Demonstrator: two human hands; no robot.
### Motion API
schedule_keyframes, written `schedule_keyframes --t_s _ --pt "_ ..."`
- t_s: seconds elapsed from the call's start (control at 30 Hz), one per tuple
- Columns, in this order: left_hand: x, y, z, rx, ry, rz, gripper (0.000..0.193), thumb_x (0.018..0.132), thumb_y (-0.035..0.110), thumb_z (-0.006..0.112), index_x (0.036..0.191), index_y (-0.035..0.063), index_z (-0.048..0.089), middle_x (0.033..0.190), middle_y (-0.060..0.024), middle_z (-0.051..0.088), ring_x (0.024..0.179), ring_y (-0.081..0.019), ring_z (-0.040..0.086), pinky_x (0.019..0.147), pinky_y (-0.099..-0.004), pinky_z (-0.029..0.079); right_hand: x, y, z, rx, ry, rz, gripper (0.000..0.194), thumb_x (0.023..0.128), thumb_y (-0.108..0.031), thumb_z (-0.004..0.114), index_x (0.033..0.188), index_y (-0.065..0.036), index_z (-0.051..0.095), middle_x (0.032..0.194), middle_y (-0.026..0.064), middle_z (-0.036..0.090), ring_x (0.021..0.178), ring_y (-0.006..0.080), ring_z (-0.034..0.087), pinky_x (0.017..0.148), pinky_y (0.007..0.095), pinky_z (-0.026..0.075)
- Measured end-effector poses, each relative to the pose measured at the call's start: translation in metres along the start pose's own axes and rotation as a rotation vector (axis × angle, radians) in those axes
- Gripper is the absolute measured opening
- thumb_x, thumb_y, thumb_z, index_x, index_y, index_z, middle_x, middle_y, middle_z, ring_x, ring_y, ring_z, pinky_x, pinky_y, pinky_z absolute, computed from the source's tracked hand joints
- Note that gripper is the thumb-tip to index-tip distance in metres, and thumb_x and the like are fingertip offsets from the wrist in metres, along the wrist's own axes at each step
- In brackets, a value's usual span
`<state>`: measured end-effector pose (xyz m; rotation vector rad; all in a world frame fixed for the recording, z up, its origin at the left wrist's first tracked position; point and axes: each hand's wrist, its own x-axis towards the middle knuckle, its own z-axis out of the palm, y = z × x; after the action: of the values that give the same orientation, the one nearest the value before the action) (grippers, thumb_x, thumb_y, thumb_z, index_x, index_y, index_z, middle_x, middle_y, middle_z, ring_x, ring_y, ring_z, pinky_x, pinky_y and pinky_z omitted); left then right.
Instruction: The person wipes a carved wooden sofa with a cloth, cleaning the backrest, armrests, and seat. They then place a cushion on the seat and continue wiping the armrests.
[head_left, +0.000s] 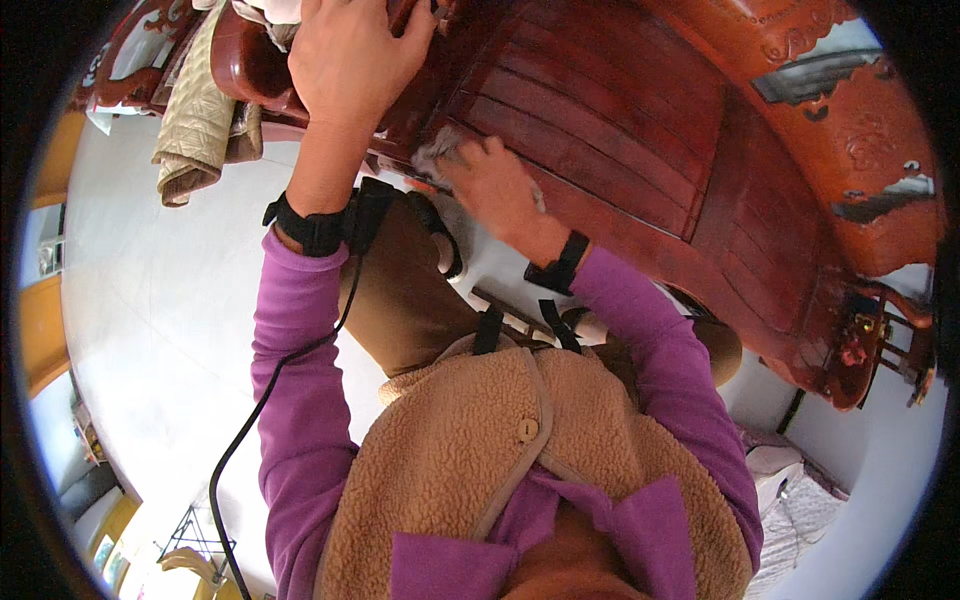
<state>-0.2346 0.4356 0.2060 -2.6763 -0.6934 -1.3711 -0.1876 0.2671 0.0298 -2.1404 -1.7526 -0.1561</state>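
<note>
My right hand (495, 191) presses a crumpled grey cloth (436, 154) onto the front edge of a dark red wooden seat (600, 112). More of the cloth shows beside the hand. At the top of the view my left hand (349, 64) is over a rounded, glossy wooden armrest (240, 64), its thumb spread from the fingers. The left fingertips are cut off by the frame edge, so whether they grip the wood cannot be told.
A carved wooden backrest (855, 127) curves along the right. A quilted cream cover (193, 105) hangs at the left over a pale floor (150, 285). A black cable (259, 409) runs along my left sleeve. A small wooden stool (517, 311) stands between my legs.
</note>
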Motion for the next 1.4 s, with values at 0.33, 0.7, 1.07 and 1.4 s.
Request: schedule_keyframes --t_s 0.33,0.7,1.07,1.4 --pt "0.003 -0.02 0.013 -0.031 0.08 0.138 0.048 0.087 0.041 0.072 0.128 0.018 0.065 0.133 -0.009 0.061 0.12 -0.0314 0.059 0.099 -0.0409 0.049 0.054 -0.066 0.054 -0.235 0.079 -0.275 0.035 0.081 -0.02 0.059 0.115 -0.014 0.066 0.116 0.0045 0.055 0.102 0.0252 0.05 0.073 0.0382 0.046" --pt "-0.001 -0.038 0.021 -0.005 0.057 0.194 0.047 0.089 0.04 0.069 0.13 0.0174 0.064 0.132 -0.0093 0.062 0.121 -0.0307 0.058 0.1 -0.0411 0.047 -0.19 0.086 -0.073 -0.231 0.197 0.53 0.025 0.081 -0.012 0.063 0.105 -0.012 0.069 0.092 0.0135 0.063 0.084 0.0383 0.06 0.078 0.049 0.053" --pt "-0.018 -0.042 0.023 0.141 0.075 0.055 0.051 0.088 0.048 0.069 0.129 0.0181 0.065 0.135 -0.0104 0.06 0.117 -0.0317 0.062 0.091 -0.0434 0.053 -0.313 0.158 -0.108 -0.582 0.191 1.327 0.037 0.082 -0.028 0.069 0.117 -0.016 0.067 0.113 0.0121 0.063 0.106 0.0357 0.056 0.084 0.0485 0.05" --pt "-0.02 -0.03 0.015 0.174 0.016 -0.001 0.054 0.091 0.049 0.065 0.135 0.0173 0.06 0.141 -0.0136 0.054 0.121 -0.0349 0.059 0.093 -0.0457 0.052 -0.113 0.051 -0.051 0.062 0.122 0.318 0.031 0.076 -0.018 0.069 0.107 -0.013 0.068 0.099 0.0104 0.059 0.095 0.0338 0.056 0.074 0.0466 0.051"
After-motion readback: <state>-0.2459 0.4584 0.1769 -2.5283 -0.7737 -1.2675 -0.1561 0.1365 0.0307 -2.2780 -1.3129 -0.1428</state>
